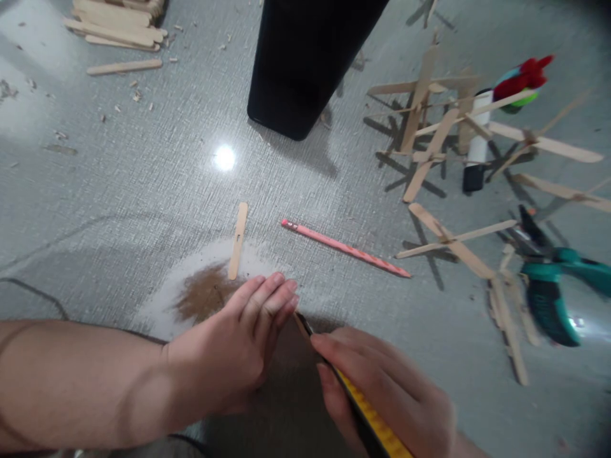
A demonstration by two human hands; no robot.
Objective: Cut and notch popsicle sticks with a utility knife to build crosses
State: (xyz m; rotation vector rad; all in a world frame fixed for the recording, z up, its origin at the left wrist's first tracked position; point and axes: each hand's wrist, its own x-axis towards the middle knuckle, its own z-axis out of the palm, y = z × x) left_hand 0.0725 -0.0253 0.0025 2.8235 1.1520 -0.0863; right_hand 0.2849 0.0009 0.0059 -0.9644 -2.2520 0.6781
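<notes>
My right hand (386, 381) is closed around a yellow and black utility knife (365, 410), its thumb and forefinger near the blade end. The knife's tip points up and left to the fingertips of my left hand (243, 337). Those fingers are pressed together and bent over a wooden craft stick (300, 320); only a narrow strip of it shows by the blade, the rest being hidden. Just beyond my left hand lies a short craft stick (238, 242) with a small slot cut in its middle. A pink pencil (351, 250) rests to the right of it.
A black phone-like slab (305, 63) stands at the top centre. Stacked craft sticks (117, 22) lie upper left among wood shavings. On the right are stick assemblies (429, 146), teal-handled pliers (548, 280) and a red fuzzy piece (525, 79). A worn brown patch (203, 296) marks the table.
</notes>
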